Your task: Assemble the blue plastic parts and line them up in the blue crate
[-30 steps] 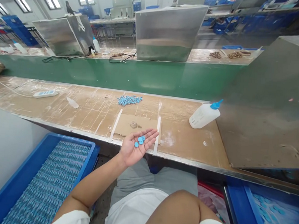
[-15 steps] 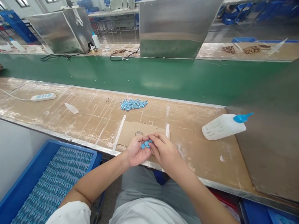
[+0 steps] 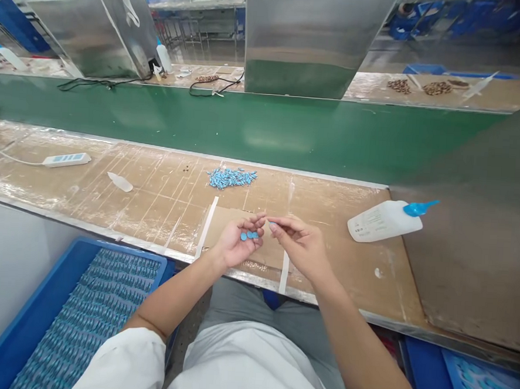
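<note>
My left hand [image 3: 238, 243] is turned palm up with its fingers half curled. It cradles several small flat blue discs [image 3: 249, 235] near the finger bases. Just to its right, my right hand [image 3: 299, 241] pinches one small blue piece [image 3: 272, 223] between thumb and forefinger, seemingly a disc seen nearly edge-on. Both hands are over a cardboard sheet [image 3: 223, 220] bordered by white tape strips. Beyond them lies a pile of small blue pointed pieces [image 3: 231, 178] on the brown-covered bench.
A white bottle with a blue nozzle [image 3: 384, 221] lies at the right by a metal panel. To the left are a small translucent bottle [image 3: 120, 181] and a white power strip [image 3: 67, 159]. A blue tray [image 3: 78, 247] of blue pieces stands low left, below the bench edge.
My right hand has drawn away rightward from the left palm, with a blue piece in its pinch. The left hand has opened a little. A small round item on the cardboard is now out of sight.
</note>
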